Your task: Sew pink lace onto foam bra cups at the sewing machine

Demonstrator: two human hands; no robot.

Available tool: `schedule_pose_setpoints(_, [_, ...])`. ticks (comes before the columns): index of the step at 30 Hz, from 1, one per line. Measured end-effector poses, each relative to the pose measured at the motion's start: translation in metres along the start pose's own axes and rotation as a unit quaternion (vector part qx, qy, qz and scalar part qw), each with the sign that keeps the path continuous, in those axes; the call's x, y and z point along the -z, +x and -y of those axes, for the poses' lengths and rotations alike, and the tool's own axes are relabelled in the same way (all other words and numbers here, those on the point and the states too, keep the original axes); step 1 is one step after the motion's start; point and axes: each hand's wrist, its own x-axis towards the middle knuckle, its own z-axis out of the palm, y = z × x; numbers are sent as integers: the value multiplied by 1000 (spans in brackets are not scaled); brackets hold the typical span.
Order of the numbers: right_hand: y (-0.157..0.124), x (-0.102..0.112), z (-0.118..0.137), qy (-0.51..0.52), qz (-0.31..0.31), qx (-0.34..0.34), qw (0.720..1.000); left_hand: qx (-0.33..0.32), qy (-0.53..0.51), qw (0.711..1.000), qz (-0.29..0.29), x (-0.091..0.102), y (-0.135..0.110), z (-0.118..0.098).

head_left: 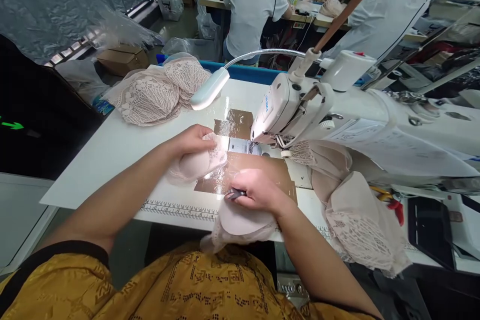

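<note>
My left hand (193,141) is closed, thumb on top, on a pale pink lace bra cup (195,164) left of the sewing machine's needle. My right hand (257,188) is closed around a small dark tool (236,193) that looks like thread snips. Under that hand a second pale cup (245,220) with a lace edge hangs over the table's front edge. Whether the right fingers also grip this cup, I cannot tell. The white sewing machine (275,107) stands just beyond both hands, its needle area lit.
Lace cups lie in a pile (150,95) at the back left and another pile (360,210) right of the machine. A lamp (210,89) on a bendy neck overhangs the table. A dark phone (430,230) lies at the right. Two co-workers (251,10) sit beyond.
</note>
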Motion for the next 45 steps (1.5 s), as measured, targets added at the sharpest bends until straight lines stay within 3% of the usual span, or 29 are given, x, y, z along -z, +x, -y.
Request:
schedule_pose_setpoints(2, [-2,3,-3,21,2,-39,999,13,-121,992,17,-4,-7,-1])
schedule_pose_setpoints(4, [-2,4,-4,64,-15,-92,994,22,-174,984,24,-9,-11,-4])
schedule_pose_setpoints(8, [2,1,-4,160,-158,-223,948,39,-237,969,63,-19,-16,-11])
schedule_pose_setpoints(10, [5,1,-4,203,-216,-255,920,34,-245,964,94,-24,-17,-13])
schedule_pose_setpoints(13, [10,1,-3,262,-205,-253,909,-22,-187,975,121,-29,-16,-14])
schedule_pose_setpoints(17, [10,2,-2,267,-188,-245,913,-159,9,984,76,-32,-18,-16])
schedule_pose_setpoints(20, [9,2,-2,274,-192,-231,914,-201,87,974,58,-33,-20,-19])
schedule_pose_setpoints(27, [7,5,-1,262,-200,-209,921,-123,-33,986,108,-36,-17,-18])
schedule_pose_setpoints(31, [3,2,-4,301,-224,-219,901,-81,-99,977,173,-38,-14,-16])
schedule_pose_setpoints(34, [-2,2,-8,344,-213,-228,886,-73,-121,973,184,-38,-14,-16])
schedule_pose_setpoints(40, [-2,15,-6,307,-190,-195,912,-63,-135,973,177,-38,-15,-10])
schedule_pose_setpoints(45, [-1,16,-3,322,-165,-201,910,-79,-142,966,203,-40,-11,-3])
